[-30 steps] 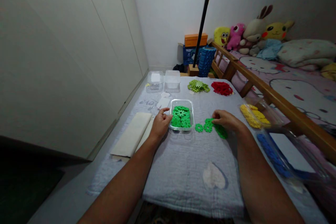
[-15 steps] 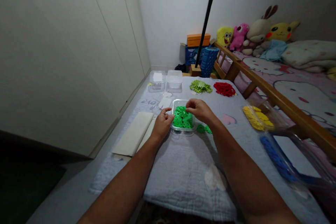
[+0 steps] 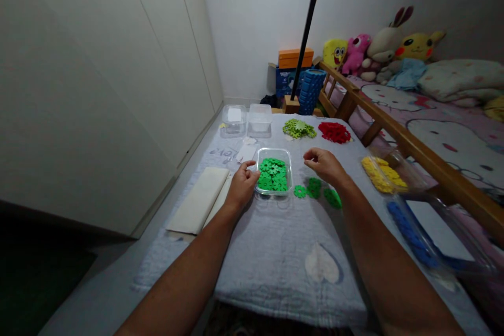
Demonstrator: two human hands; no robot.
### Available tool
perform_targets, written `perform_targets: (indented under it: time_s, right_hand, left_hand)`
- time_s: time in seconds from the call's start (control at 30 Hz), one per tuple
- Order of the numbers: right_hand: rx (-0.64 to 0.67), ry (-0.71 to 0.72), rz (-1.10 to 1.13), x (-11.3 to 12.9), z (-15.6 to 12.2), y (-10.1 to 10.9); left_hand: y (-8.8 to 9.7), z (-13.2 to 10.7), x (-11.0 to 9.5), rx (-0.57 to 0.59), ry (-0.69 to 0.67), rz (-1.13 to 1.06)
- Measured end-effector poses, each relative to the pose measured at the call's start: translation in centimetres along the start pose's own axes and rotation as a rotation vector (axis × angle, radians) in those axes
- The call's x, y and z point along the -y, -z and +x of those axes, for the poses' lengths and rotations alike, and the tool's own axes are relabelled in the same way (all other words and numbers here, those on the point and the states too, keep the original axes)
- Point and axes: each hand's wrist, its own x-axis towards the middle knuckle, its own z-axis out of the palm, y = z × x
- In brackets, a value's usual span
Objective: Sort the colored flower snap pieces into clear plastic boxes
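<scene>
A person worked two-handed at a tub [image 3: 274, 153] of green pieces [image 3: 272, 174], which lay heaped inside its clear walls on a cloth-covered surface [image 3: 271, 252]. The left hand [image 3: 242, 184], its fingers loosely curled, touched the tub's left side; whether it pinched the wall or only leaned there could not be told. The right hand [image 3: 325, 165] hung in the air to the right of the tub, fingers bent and thumb slightly apart from them, with nothing visible in its grasp (a small piece could have been hidden by the fingers). Loose green pieces [image 3: 313, 189] lay to the right of the tub: a lone one just beside it, then an overlapping group, then a pile near the right wrist. The step in hand looked to be the sorting of green pieces at the tub, the left hand apparently steadying it. Picking up another, by all appearances, called for a lowered right hand, a fingertip pinch on a thin edge, and a left hand firm enough to keep the tub from sliding. Beyond the tub and to its right sat a light-green pile [image 3: 298, 129] and a red pile [image 3: 334, 133]; yellow pieces [image 3: 384, 174] and blue pieces [image 3: 409, 236] lay well to its right.
</scene>
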Motion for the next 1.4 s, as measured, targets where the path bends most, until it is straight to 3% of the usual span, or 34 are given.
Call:
perform_targets:
  time_s: [0.13,0.23,0.33,0.5,0.6,0.73,0.87,1.0,1.13,1.23,1.4]
  right_hand:
    - [0.239,-0.039,-0.211,-2.5,-2.1,1.0]
    - [0.297,-0.035,-0.325,-2.8,-3.4,1.0]
    - [0.255,-0.077,-0.306,-2.8,-3.9,0.8]
    - [0.220,-0.115,-0.061,-3.6,-3.6,0.9]
    - [0.077,-0.097,0.040,-3.5,-3.3,1.2]
    - [-0.101,-0.039,0.216,-1.0,-2.9,0.7]
    - [-0.038,0.078,0.325,3.4,-2.0,-1.4]
    - [0.039,0.138,0.170,7.1,-0.8,-4.0]
    - [0.093,0.131,0.035,8.7,0.0,-5.6]
    - [0.024,0.144,-0.009,7.8,0.0,-5.1]
    - [-0.007,0.092,-0.053,3.6,-0.9,-1.5]
  left_hand:
    - [0.0,-0.1,-0.2,0.000,-0.006,0.002]
    - [0.0,-0.2,-0.2,0.001,0.000,-0.004]
    - [0.0,-0.2,-0.2,-0.002,0.003,-0.006]
    - [0.1,0.0,0.1,0.004,-0.013,0.002]
    - [0.1,0.1,0.2,0.003,-0.012,0.005]
    - [0.0,0.0,0.2,0.010,0.000,-0.003]
    - [0.0,0.1,0.3,0.014,0.011,-0.016]
    - [0.0,0.3,0.5,0.009,0.007,-0.038]
    - [0.0,0.3,0.4,0.008,-0.002,-0.023]
    - [-0.1,0.1,0.2,0.001,-0.002,-0.018]
    - [-0.1,0.0,0.0,-0.007,-0.001,-0.007]
